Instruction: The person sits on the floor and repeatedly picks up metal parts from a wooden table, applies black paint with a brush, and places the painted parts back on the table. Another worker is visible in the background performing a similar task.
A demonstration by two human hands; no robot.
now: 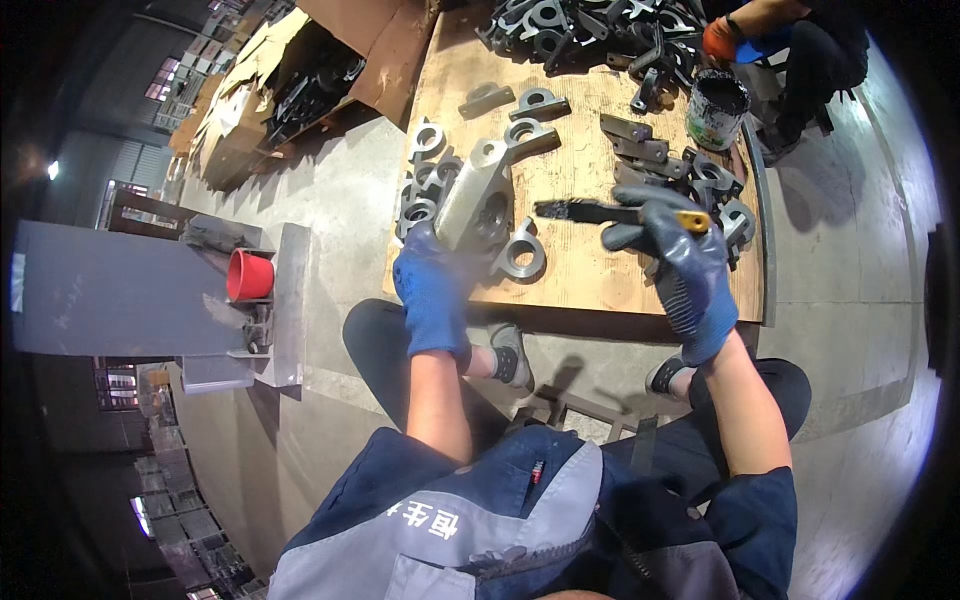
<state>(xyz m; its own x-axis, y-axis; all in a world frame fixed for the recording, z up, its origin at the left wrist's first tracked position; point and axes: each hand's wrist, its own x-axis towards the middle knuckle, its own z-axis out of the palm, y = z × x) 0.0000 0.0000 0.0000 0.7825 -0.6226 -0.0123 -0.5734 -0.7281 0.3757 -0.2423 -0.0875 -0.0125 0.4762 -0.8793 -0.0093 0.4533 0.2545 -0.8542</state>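
Note:
My left hand (432,300), in a blue work glove, is closed around the near end of a long grey metal bracket (470,205). The bracket is tilted up above the wooden table top (585,270), and motion smears part of the glove. In my right hand (685,262), gloved in blue and dark grey, is a paintbrush (590,212) with a yellow handle end and black bristles pointing left toward the bracket. Bare-metal ring brackets (522,256) lie around the held part. Right of the brush are dark-coated brackets (640,150) and a paint can (717,108) smeared with black.
A heap of black metal parts (560,28) covers the table's far end. Beyond the right edge sits another person with an orange glove (720,40). An open cardboard box (245,110) of dark parts stands far left, and a red bucket (250,276) is at left.

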